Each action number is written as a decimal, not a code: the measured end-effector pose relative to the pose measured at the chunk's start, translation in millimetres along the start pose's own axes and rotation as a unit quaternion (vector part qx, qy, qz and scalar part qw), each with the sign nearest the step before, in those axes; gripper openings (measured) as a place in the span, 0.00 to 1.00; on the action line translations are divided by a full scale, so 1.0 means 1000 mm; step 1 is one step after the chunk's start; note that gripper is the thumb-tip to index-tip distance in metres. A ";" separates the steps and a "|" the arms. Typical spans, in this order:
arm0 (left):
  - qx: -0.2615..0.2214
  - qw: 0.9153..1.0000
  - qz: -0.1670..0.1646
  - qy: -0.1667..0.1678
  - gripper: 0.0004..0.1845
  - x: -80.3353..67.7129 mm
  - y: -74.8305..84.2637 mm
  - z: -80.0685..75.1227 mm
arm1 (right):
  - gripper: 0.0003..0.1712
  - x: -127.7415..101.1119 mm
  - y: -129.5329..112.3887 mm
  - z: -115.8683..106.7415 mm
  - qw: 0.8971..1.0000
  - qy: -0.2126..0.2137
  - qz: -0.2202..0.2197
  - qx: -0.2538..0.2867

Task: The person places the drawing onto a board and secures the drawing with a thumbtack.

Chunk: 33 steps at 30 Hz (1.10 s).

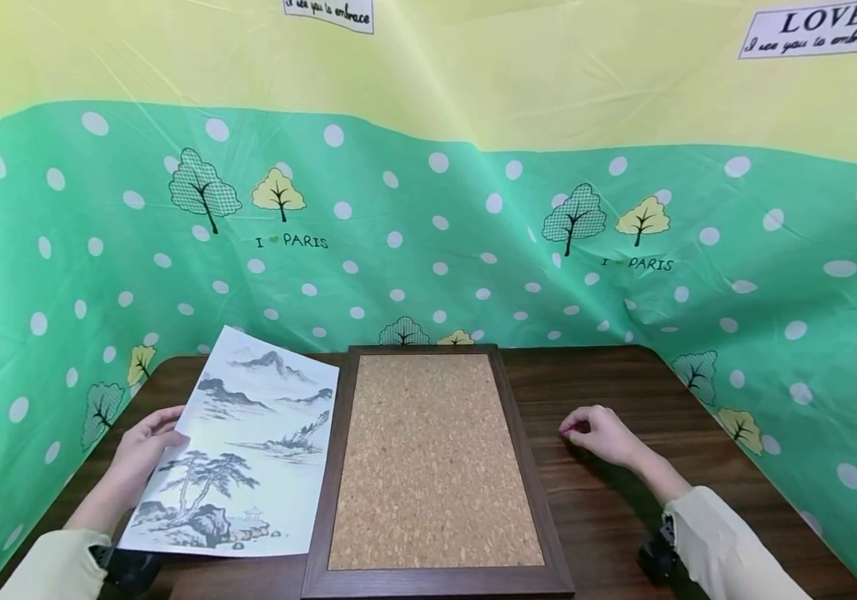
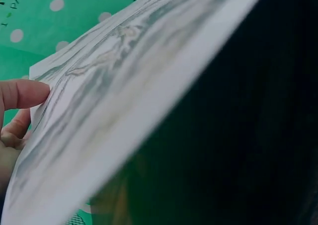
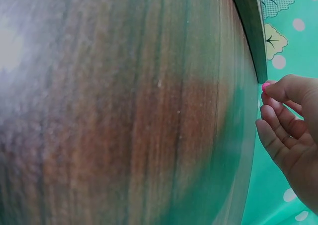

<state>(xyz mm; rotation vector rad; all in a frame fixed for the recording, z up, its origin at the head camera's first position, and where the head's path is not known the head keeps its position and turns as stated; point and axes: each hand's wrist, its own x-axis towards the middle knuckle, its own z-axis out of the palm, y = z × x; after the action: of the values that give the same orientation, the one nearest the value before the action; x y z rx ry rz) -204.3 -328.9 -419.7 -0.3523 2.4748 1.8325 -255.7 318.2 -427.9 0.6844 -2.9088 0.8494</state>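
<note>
My left hand (image 1: 145, 450) pinches the left edge of a sheet of paper (image 1: 286, 492) printed with an ink landscape of mountains, pines and rocks. The sheet is held at a tilt just left of a cork board (image 1: 436, 467) in a dark brown wooden frame. In the left wrist view the thumb (image 2: 35, 93) lies on the printed side. Right of the board, my right hand (image 1: 604, 435) pinches a small pink pushpin (image 3: 266, 87) between thumb and forefinger. Only its pink end shows; the rest is hidden by the fingers.
A dark wooden table (image 1: 578, 517) lies under everything. Behind and around it hangs a green and yellow cloth (image 1: 413, 250) with white dots and printed trees. Dark wrist cameras (image 1: 657, 554) sit at both cuffs.
</note>
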 end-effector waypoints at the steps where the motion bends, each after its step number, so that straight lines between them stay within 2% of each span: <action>1: -0.015 1.000 0.006 -0.001 0.26 -0.001 0.002 -0.002 | 0.05 0.000 0.000 0.000 1.000 0.001 0.000 0.001; 7: -0.125 0.991 0.038 -0.018 0.19 -0.009 0.013 -0.011 | 0.05 -0.001 -0.002 0.000 1.000 0.008 -0.005 0.002; 15: -0.202 0.976 0.075 -0.020 0.21 -0.016 0.029 -0.012 | 0.06 -0.002 -0.003 -0.002 1.000 0.007 0.004 0.007; 19: -0.224 0.970 0.092 -0.015 0.21 -0.017 0.035 -0.010 | 0.05 -0.002 -0.004 -0.003 1.000 0.012 -0.001 0.005; 25: -0.228 0.969 0.096 -0.018 0.22 -0.017 0.043 -0.006 | 0.04 -0.003 -0.006 -0.005 1.000 0.013 -0.006 -0.002; 33: -0.280 0.950 0.136 -0.032 0.21 -0.017 0.062 -0.004 | 0.06 -0.002 -0.003 -0.005 1.000 0.009 -0.009 -0.004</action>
<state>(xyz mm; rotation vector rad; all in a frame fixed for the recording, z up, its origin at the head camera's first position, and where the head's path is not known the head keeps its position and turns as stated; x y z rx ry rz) -200.1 -312.9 -358.0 0.0450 1.9932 2.5977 -253.4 319.3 -422.4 0.6988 -2.8841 0.8376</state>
